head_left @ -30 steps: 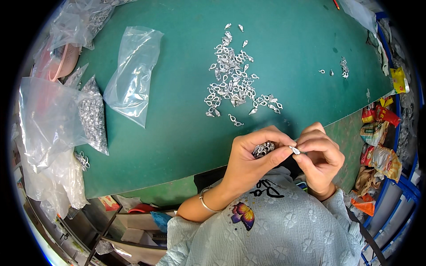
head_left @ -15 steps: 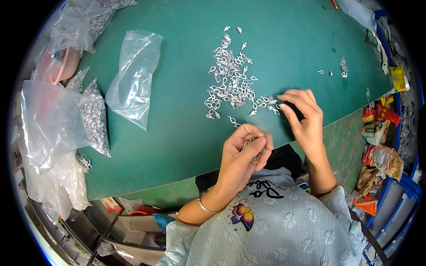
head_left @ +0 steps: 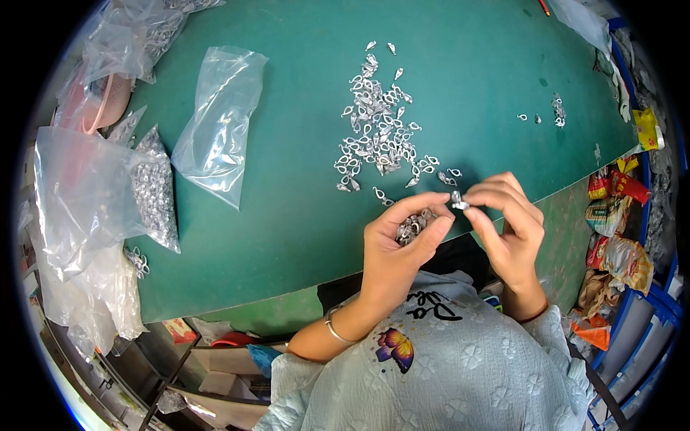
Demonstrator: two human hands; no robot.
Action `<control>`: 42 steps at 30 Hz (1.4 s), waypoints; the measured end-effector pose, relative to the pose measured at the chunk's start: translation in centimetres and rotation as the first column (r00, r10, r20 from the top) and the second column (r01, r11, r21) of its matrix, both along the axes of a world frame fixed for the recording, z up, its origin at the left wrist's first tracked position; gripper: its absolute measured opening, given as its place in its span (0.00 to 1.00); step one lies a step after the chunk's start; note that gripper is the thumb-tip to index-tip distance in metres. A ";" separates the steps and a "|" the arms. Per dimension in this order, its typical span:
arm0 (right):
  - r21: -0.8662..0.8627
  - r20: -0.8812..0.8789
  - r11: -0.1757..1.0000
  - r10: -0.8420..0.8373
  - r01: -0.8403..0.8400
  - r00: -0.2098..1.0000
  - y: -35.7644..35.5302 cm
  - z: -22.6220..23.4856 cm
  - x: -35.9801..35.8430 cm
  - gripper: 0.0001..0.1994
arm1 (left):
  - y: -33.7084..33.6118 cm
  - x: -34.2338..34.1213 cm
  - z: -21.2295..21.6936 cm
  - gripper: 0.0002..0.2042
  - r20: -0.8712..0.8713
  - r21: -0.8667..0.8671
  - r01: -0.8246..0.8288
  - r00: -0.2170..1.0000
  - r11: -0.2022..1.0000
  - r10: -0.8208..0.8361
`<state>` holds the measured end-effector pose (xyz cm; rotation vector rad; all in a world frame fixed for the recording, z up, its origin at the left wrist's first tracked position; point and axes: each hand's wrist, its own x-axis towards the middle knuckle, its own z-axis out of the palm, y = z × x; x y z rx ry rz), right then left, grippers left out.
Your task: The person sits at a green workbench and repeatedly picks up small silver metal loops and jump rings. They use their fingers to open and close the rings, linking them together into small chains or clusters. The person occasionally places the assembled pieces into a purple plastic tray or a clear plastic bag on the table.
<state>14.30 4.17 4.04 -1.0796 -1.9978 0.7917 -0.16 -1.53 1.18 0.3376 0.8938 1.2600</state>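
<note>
My left hand [head_left: 397, 241] is cupped around a cluster of small silver metal pieces [head_left: 412, 227], its thumb and forefinger parted above them. Just to its right, my right hand [head_left: 512, 224] pinches a couple of silver metal pieces [head_left: 458, 201] between thumb and fingertips. These pieces are close to the left fingertips; whether they touch cannot be made out. Beyond both hands lies a loose heap of the same silver pieces [head_left: 381, 122], each with a teardrop-shaped loop. A few stragglers [head_left: 451, 177] lie at the heap's near right end.
The green table [head_left: 302, 223] carries a flat clear plastic bag [head_left: 221, 122] left of the heap. Further left are a bag full of metal pieces [head_left: 154, 190] and a pink basket [head_left: 108, 108]. A smaller cluster of pieces [head_left: 558, 111] lies at the right.
My right hand has drawn back from the heap toward my left hand with silver pieces pinched in it. My left hand has opened at the top, showing the pieces inside.
</note>
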 end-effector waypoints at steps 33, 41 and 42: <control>-0.076 0.101 0.987 -0.136 0.144 0.986 0.9 -1.9 -0.5 0.06 | 0.9 0.2 -0.8 0.09 -0.032 -0.165 -0.113 0.994 0.980 0.109; 0.247 0.234 0.920 -0.361 0.303 0.903 4.7 -3.9 3.2 0.04 | 0.8 0.2 -0.7 0.10 -0.056 -0.146 -0.037 0.998 0.989 0.029; 0.306 0.246 0.896 -0.402 0.322 0.882 5.3 -4.4 4.0 0.04 | 0.7 0.2 -0.7 0.10 -0.049 -0.140 -0.038 0.998 0.989 0.031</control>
